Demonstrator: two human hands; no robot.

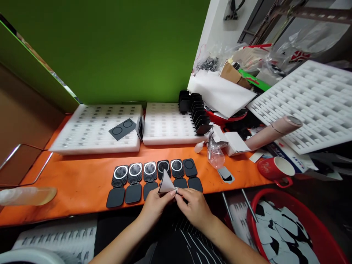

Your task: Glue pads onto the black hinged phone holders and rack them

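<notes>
A row of several black hinged parts (pixel 154 179) lies on the orange table (pixel 77 183), some with a silver ring on top. At the table's near edge, my left hand (pixel 155 205) and my right hand (pixel 194 205) meet. Both pinch a small grey-white sheet (pixel 165 184) that curls up between them, just in front of the row. A small shiny bit shows at the pinch, between the fingertips.
Two white foam trays (pixel 96 128) sit at the back; black parts (pixel 196 112) stand in the right one. A red cup (pixel 275 169), pink tube (pixel 272 134) and clutter lie right. A red basin (pixel 286 227) of peeled sheets sits below.
</notes>
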